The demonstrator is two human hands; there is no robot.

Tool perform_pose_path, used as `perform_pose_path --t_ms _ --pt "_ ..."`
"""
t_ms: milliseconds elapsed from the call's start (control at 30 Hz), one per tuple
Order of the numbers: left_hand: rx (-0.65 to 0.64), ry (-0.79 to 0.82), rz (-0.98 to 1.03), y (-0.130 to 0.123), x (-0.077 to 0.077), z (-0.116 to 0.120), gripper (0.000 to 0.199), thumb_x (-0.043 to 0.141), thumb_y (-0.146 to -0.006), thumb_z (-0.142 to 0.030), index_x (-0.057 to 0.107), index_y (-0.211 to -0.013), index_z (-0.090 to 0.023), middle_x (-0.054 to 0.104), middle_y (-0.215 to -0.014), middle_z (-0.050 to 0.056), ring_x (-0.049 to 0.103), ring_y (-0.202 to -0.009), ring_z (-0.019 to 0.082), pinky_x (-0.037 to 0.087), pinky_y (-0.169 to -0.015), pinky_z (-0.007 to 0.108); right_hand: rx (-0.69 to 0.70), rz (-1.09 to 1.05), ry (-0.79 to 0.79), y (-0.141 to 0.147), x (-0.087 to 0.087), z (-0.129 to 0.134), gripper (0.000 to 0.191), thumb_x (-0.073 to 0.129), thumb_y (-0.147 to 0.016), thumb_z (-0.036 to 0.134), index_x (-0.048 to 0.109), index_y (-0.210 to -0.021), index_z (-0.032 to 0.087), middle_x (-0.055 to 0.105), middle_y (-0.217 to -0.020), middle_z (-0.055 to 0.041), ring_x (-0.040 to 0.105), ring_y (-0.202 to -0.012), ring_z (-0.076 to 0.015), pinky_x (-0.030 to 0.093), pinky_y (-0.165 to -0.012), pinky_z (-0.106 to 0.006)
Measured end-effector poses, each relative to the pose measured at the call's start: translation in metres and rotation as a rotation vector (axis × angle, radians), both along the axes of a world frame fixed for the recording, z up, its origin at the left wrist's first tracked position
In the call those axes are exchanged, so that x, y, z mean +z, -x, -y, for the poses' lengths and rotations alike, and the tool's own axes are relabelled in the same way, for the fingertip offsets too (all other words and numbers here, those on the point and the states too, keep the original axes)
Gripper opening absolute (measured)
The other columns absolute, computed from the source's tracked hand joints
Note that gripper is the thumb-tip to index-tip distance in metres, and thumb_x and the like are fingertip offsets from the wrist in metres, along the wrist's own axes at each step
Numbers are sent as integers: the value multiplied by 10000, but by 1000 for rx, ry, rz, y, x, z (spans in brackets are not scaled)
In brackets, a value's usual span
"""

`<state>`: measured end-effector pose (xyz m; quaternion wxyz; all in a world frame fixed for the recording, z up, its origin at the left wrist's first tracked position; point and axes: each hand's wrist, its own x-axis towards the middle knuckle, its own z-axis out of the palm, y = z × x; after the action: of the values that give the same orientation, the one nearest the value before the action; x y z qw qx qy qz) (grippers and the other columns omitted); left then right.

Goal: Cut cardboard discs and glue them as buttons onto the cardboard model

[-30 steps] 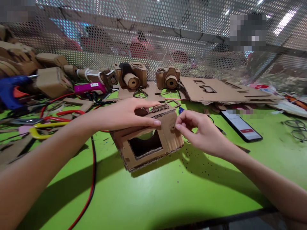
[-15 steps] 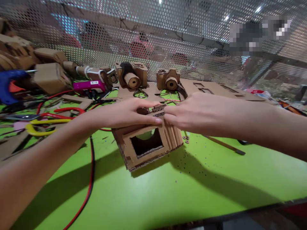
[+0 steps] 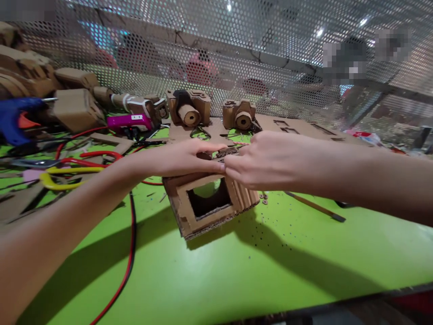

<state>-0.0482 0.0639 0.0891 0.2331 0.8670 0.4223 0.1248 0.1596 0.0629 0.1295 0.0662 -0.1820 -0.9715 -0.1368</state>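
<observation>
The cardboard box (image 3: 213, 221) sits at the middle of the green tabletop (image 3: 203, 280), turned at an angle, with a rectangular window in the side that faces the person and a ribbed strip to the right of that window. The left hand (image 3: 186, 155) lies across its top, its grip holding the box, with the thumb along the upper near edge and the fingers reaching over the top. The right hand (image 3: 253, 160) meets it there, the thumb and fingers bunched in a narrow grip at the top right part of the box, close to the left thumb; the fingertips are hidden, so whether they pinch a small piece cannot be told. Just beside the right lower corner lie a few small rings (image 3: 264, 201), and a thin stick (image 3: 316, 207) lies farther right, below the right forearm. A red and black cable (image 3: 133, 225) curves down the left side, near a yellow handle (image 3: 50, 180) and a red handle (image 3: 104, 154). Beyond these are a blue glue gun (image 3: 20, 119) and a purple case (image 3: 128, 121). Two cardboard cameras (image 3: 204, 106) stand behind the hands, in front of a perforated metal screen (image 3: 237, 49).
</observation>
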Motion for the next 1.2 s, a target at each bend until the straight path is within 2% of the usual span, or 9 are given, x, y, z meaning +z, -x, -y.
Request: perform_pose_path --t_ms 100,467,567,700,767,800,867,933,1200 --pt "7 13 -13 1 1 -2 524 524 -903 -455 458 -1400 -302 537 -1407 -22 476 -1297 236 347 -1060 278 152 390 -170 3 1 1 152 603 -853 61 656 -847 203 608 -735 35 472 -507 -76 299 -469 -293" --pt "-32 25 9 2 1 0 545 494 -906 -433 415 -1428 -298 508 -1433 -35 460 -1313 231 336 -1078 284 325 463 -376 1 0 -2 273 426 -898 -12 625 -866 171 608 -766 0 496 -509 -93 299 -434 -293" --pt "-37 33 22 1 1 -1 574 510 -897 -474 398 -1436 -311 502 -1440 -35 471 -1305 230 345 -1073 285 316 204 -241 -10 -4 -3 286 410 -919 26 636 -918 202 650 -794 7 551 -586 -105 348 -454 -266" --pt "25 47 14 2 0 1 623 524 -873 -563 387 -1436 -337 467 -1471 -30 458 -1319 226 335 -1088 297 71 -392 -109 -29 -33 5 169 467 -944 145 622 -968 209 688 -902 -28 607 -701 -123 477 -549 -264" --pt "66 50 -18 2 0 2 641 519 -856 -608 398 -1429 -347 445 -1487 -28 443 -1332 236 327 -1099 316 -97 -753 157 -35 -52 13 70 582 -889 143 626 -856 188 679 -784 -12 591 -610 -97 494 -510 -230" --pt "85 50 -40 2 0 2 653 515 -847 -628 402 -1427 -348 434 -1495 -24 431 -1342 246 324 -1103 330 -171 -821 319 -36 -61 17 57 613 -867 139 629 -834 182 675 -759 -6 590 -582 -89 496 -486 -215" --pt "120 40 -78 2 1 3 686 505 -832 -661 399 -1430 -342 406 -1512 -11 402 -1362 271 312 -1113 358 -256 -909 571 -36 -73 23 39 648 -838 143 642 -821 178 669 -728 3 593 -557 -83 505 -466 -201" --pt "147 35 -101 1 1 4 719 494 -826 -682 383 -1441 -327 372 -1530 5 382 -1375 283 296 -1122 379 -296 -955 689 -33 -78 26 33 670 -816 151 657 -833 177 677 -741 -1 604 -574 -88 527 -488 -210" --pt "141 8 -114 0 2 6 682 492 -835 -678 400 -1429 -356 405 -1512 -9 399 -1364 292 349 -1085 364 -358 -997 774 -25 -80 24 34 693 -799 197 664 -792 179 669 -712 -4 596 -593 -109 534 -527 -252"
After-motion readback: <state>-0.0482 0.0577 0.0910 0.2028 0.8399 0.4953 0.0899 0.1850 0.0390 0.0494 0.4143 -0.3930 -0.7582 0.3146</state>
